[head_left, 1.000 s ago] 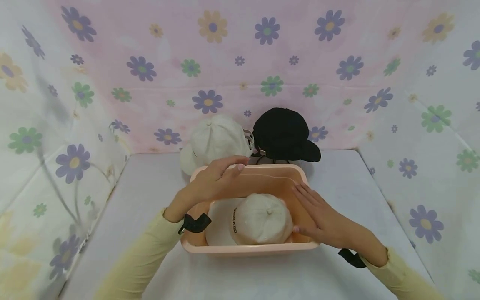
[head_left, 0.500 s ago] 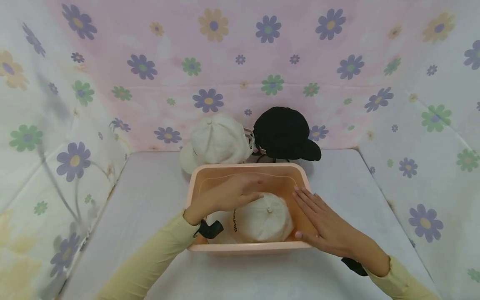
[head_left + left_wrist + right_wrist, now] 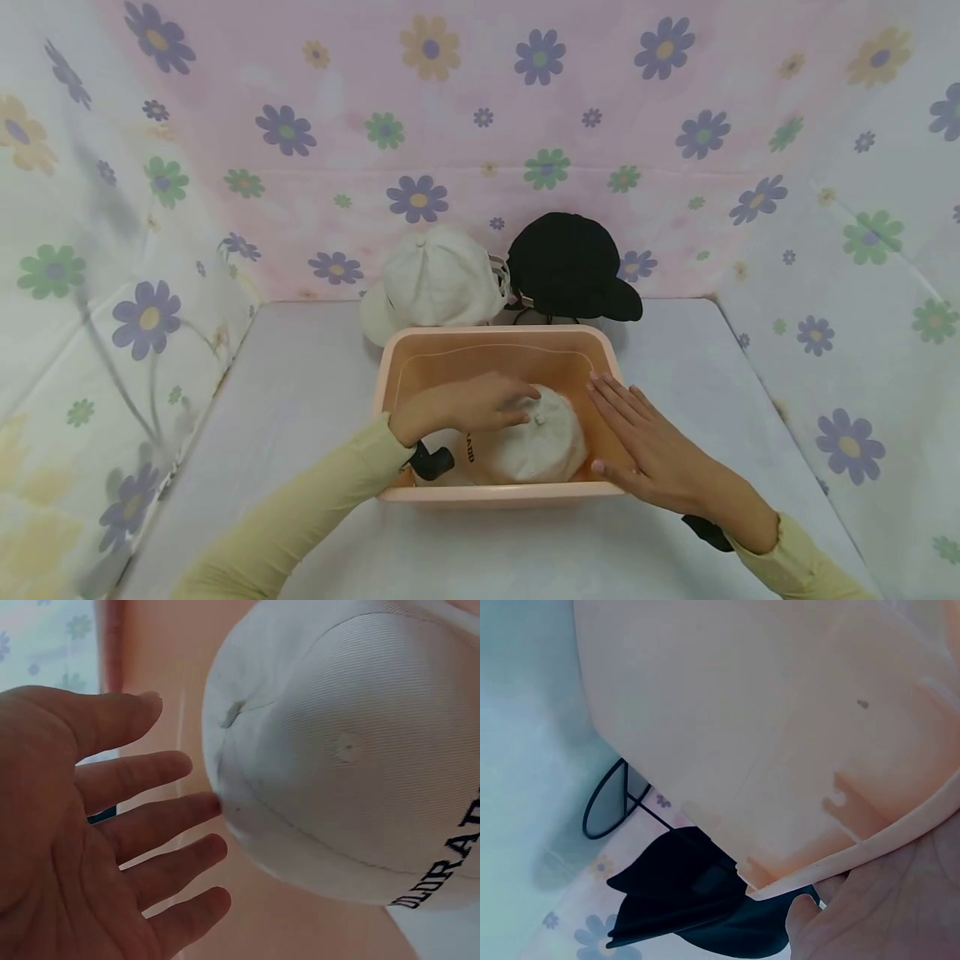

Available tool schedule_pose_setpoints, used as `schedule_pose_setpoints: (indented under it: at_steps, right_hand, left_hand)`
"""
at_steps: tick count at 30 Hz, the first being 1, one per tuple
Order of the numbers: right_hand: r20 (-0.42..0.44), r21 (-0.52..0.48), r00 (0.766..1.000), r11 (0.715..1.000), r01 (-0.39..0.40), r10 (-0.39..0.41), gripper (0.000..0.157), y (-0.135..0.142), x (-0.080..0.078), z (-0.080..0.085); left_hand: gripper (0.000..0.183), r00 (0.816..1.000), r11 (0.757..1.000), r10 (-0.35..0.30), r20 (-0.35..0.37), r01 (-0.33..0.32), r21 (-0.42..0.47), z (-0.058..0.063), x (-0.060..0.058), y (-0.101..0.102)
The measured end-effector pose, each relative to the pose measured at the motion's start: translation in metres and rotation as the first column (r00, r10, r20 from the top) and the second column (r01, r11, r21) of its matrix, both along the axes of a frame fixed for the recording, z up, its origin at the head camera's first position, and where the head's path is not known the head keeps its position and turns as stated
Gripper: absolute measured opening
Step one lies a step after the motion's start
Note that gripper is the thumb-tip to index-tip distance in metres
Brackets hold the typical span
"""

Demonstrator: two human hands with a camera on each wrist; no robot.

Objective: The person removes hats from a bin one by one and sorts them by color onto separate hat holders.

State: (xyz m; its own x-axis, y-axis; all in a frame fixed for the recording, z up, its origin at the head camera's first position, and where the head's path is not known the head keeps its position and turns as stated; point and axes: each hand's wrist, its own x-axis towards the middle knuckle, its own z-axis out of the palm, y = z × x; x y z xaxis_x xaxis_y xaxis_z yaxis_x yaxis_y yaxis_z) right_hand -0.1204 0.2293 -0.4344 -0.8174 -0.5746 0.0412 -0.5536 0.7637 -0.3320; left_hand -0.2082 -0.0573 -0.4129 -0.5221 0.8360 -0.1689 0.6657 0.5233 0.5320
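Observation:
A cream baseball cap [image 3: 553, 446] with dark lettering [image 3: 446, 874] lies crown up in a peach plastic basin [image 3: 502, 494], its brim toward the left. My left hand [image 3: 476, 404] is inside the basin, above the cap in the head view. Its fingers are spread and loosely extended beside the crown in the left wrist view, gripping nothing; one fingertip [image 3: 214, 804] meets the crown's outline, though contact is hard to tell. My right hand [image 3: 663, 458] rests at the basin's right rim, fingers extended. In the right wrist view its palm [image 3: 896, 896] lies along the rim.
Behind the basin sit a white cap [image 3: 438, 279] and a black cap [image 3: 566, 262] on wire stands [image 3: 604, 802], close to the basin's back rim. A flower-print cloth [image 3: 480, 142] encloses the pale tabletop [image 3: 300, 375] on the back and sides.
My left hand has moved from the basin's back left rim down and right, to over the cap inside. The basin has shifted slightly right. My right hand has stayed at the right rim.

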Motion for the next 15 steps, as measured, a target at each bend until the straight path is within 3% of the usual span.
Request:
schedule_pose_setpoints:
  at_steps: [10,15]
  right_hand:
    - [0.001,0.004,1.0,1.0,0.017,-0.017,0.091,0.0,0.0,-0.002]
    - [-0.023,-0.016,1.0,1.0,0.007,-0.007,0.091,0.0,0.0,-0.004]
  left_hand:
    - [0.046,0.998,0.997,-0.056,-0.038,0.054,-0.049,-0.01,0.003,0.007]
    - [0.053,0.999,0.998,-0.035,0.01,0.036,-0.056,-0.016,0.005,0.013]
